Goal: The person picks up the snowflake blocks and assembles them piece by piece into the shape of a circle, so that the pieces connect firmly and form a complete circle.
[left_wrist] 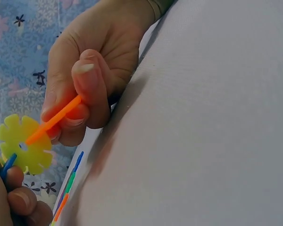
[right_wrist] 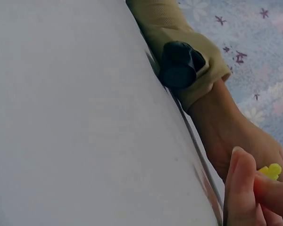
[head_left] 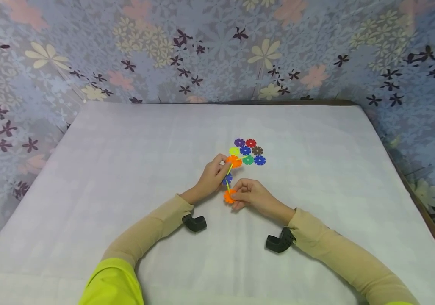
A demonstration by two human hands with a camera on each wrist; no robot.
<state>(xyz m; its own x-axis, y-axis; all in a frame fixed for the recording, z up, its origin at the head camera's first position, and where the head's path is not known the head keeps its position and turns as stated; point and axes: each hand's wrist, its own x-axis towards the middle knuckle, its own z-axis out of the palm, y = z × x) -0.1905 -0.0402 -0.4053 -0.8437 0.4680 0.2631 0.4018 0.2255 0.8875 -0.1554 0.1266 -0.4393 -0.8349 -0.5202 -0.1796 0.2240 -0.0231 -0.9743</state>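
Notched plastic discs, snowflake building discs, are joined in a chain between the two hands. My left hand (head_left: 213, 173) grips the chain around its blue disc (head_left: 227, 178), close to the upper orange disc (head_left: 234, 161). A yellow disc edge-on juts right from that orange one. My right hand (head_left: 253, 195) pinches the lower orange disc (head_left: 229, 196) between thumb and fingers. In the left wrist view this orange disc (left_wrist: 56, 117) sits edge-on in a notch of a yellow disc (left_wrist: 33, 146), which meets the blue disc (left_wrist: 8, 162) held by the left fingers (left_wrist: 23, 202).
Loose discs lie flat together just beyond the hands: purple (head_left: 239, 142), red (head_left: 250, 143), brown (head_left: 257, 151), green (head_left: 248, 159), yellow (head_left: 234, 151) and two blue ones. A white cloth covers the table (head_left: 126, 140). Black wrist mounts (head_left: 280, 241) hang below both sleeves.
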